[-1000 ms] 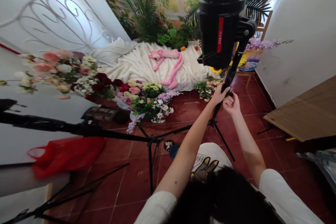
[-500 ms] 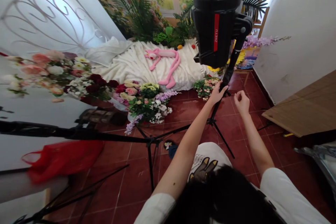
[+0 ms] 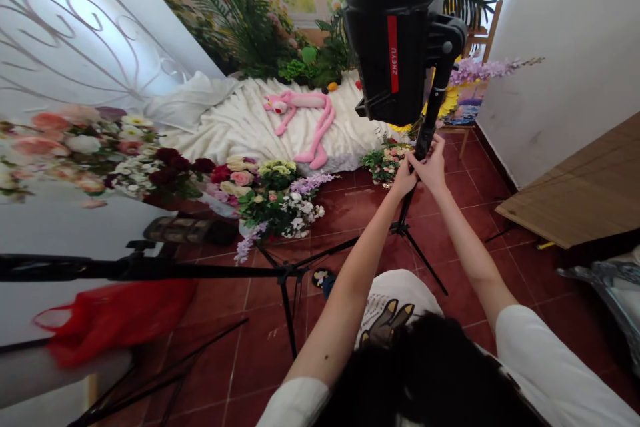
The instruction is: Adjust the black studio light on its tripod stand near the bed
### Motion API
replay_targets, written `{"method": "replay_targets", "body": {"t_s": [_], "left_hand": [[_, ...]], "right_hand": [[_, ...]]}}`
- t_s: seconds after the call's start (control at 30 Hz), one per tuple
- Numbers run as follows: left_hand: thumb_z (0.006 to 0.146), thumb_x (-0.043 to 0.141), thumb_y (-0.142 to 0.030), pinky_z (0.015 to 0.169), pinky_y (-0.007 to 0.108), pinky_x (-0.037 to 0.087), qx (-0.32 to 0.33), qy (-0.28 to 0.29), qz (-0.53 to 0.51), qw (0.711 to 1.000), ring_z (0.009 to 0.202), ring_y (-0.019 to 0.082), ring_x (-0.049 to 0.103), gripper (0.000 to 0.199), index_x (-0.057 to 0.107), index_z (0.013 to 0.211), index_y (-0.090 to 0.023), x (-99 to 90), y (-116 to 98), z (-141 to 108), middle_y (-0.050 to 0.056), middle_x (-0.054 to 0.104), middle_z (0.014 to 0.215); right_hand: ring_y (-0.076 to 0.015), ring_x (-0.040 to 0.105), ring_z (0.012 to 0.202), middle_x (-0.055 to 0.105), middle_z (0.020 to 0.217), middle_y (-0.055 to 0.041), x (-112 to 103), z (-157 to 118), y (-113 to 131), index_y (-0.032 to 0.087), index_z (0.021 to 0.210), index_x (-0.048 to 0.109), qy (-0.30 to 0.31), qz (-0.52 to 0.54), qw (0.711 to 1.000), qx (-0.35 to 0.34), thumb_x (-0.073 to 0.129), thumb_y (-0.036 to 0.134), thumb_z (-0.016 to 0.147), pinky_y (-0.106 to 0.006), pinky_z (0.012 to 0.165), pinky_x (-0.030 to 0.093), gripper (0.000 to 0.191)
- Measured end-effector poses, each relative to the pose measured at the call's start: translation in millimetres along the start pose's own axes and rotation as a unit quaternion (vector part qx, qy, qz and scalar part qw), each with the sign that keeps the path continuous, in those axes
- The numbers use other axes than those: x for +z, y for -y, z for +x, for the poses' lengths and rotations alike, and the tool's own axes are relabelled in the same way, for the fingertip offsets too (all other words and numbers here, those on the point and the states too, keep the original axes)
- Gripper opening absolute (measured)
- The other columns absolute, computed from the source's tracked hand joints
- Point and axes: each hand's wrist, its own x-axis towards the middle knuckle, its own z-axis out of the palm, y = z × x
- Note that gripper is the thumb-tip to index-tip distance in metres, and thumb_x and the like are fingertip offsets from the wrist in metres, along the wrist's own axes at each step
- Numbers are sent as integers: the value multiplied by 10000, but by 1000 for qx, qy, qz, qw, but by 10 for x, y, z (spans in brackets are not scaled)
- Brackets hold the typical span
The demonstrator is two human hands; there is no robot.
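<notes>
A black studio light (image 3: 395, 47) with a red ZHEYU label sits on top of a black light stand (image 3: 431, 121), right in front of me. My left hand (image 3: 405, 177) is closed around the stand's pole below the light. Just to the right and slightly higher, my right hand (image 3: 431, 163) has its fingers wrapped on the same pole, touching the left hand. The part of the pole under the fingers is mostly hidden. Below the hands, the stand's legs (image 3: 403, 227) spread out on the red tiled floor (image 3: 450, 247).
A second black stand (image 3: 210, 271) stretches across the left. Flower bunches (image 3: 280, 197) and a draped white cloth (image 3: 240, 120) with a pink plush toy (image 3: 305, 101) lie beyond. A red bag (image 3: 120, 317) is at lower left, a cardboard sheet (image 3: 575, 180) at right.
My right hand has moved left from beside the stand onto its pole. My left hand stays on the pole, slightly lower. The view has shifted a little.
</notes>
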Motion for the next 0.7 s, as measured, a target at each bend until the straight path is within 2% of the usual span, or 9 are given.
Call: {"method": "replay_targets", "body": {"t_s": [0.13,0.23,0.37,0.53,0.7], "left_hand": [[873,589,-356,1169,420,403,13,1,4,1000,1353,223,516,609,428,1443,-216,-4,11,-20,131,566,1408],[886,551,-328,1181,412,386,15,1,9,1000,1374,223,500,595,415,1450,-195,-9,23,-37,143,527,1453],[918,519,-360,1158,393,408,-7,5,28,1000,1349,221,523,549,427,1432,-192,-13,10,-47,144,560,1405],[945,495,-436,1190,395,364,-6,-12,57,998,1367,236,506,517,451,1393,-181,2,-20,-56,151,594,1339],[956,454,-530,1143,390,414,-6,-26,64,998,1296,246,555,484,527,1294,-192,20,-60,-91,145,614,1285]], "right_hand": [[-219,659,940,650,943,-34,103,142,-142,277,1056,495,14,-27,999,34,732,405,782,-360,803,570,384],[-229,652,970,656,949,-44,83,184,-198,271,1017,499,28,-26,999,39,737,472,781,-373,813,575,390],[-219,645,969,648,936,-39,65,233,-201,263,987,509,45,2,999,26,767,529,754,-384,833,580,438],[-192,645,849,621,843,-4,76,330,-160,264,993,528,74,56,996,1,789,536,737,-379,823,585,456],[-181,630,787,605,801,5,121,426,-105,268,983,542,40,72,997,-14,776,542,750,-354,779,581,429]]}}
